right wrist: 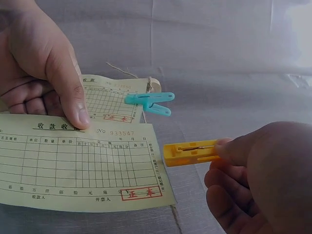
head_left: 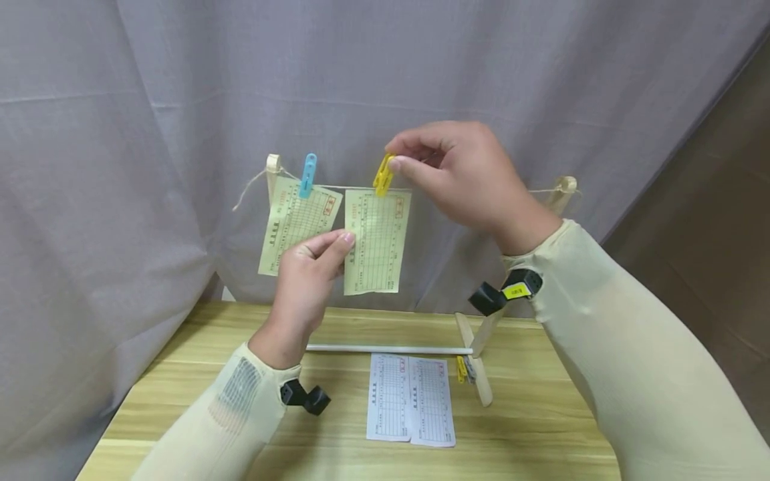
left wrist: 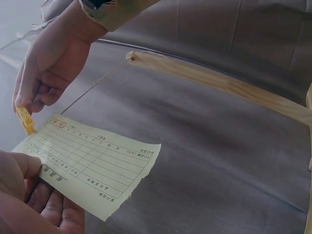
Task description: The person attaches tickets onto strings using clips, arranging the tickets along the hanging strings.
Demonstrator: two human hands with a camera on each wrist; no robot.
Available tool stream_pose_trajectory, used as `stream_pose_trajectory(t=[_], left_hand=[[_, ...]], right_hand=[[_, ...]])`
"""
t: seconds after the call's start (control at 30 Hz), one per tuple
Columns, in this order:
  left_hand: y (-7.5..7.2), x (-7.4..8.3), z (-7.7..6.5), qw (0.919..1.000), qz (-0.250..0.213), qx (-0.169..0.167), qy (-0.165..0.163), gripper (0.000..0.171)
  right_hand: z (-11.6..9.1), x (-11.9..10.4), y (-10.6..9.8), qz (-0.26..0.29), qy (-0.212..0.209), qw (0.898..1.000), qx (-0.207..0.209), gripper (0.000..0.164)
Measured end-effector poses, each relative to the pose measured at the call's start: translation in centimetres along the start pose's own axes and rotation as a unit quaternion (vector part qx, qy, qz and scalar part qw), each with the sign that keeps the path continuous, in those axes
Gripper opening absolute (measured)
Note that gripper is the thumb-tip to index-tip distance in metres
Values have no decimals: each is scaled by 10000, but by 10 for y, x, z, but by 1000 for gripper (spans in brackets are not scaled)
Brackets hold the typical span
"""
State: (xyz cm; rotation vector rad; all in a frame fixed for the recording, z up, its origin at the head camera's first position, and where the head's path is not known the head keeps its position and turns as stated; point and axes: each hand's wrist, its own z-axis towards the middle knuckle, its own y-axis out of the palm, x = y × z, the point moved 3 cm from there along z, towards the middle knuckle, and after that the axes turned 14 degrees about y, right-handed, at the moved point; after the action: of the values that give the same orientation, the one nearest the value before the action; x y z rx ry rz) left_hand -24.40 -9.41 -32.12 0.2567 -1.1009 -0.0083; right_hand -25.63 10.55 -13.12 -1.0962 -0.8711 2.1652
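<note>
Thumb and fingers of my left hand pinch the left edge of a pale green receipt slip with a printed grid and a red stamp mark. The slip hangs upright at a thin string. My right hand pinches the handle end of a yellow clothespin, whose tip is right at the slip's top edge. To the left, a blue clothespin holds a second green slip tilted on the string; the left hand overlaps its lower corner in the head view.
The string runs between two wooden posts, one at right. A white rod joins the stand low down. Two white slips lie side by side on the wood-grain table. Another yellow clothespin lies beside the stand's foot. Grey curtain hangs behind.
</note>
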Motion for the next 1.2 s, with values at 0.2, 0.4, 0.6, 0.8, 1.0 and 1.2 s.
stream_pose_trajectory(t=[0.2, 0.4, 0.6, 0.8, 1.0, 1.2], left_hand=[[1, 1, 2, 10000, 20, 8, 40, 28], [1, 1, 2, 10000, 51, -1, 6, 28], [2, 0, 2, 10000, 82, -10, -39, 29], [2, 2, 2, 9999, 98, 16, -10, 29], [3, 3, 1, 9999, 134, -9, 3, 29], [3, 2, 1, 9998, 188, -42, 26, 29]], right_hand=[[8, -2, 1, -145, 32, 9999, -64, 15], [16, -1, 6, -326, 190, 9989, -294, 15], [23, 0, 10, -538, 319, 9968, -501, 17], [25, 1, 11, -621, 455, 9944, -720, 18], [25, 1, 11, -616, 559, 9923, -917, 20], [24, 1, 11, -633, 685, 9900, -1061, 24]])
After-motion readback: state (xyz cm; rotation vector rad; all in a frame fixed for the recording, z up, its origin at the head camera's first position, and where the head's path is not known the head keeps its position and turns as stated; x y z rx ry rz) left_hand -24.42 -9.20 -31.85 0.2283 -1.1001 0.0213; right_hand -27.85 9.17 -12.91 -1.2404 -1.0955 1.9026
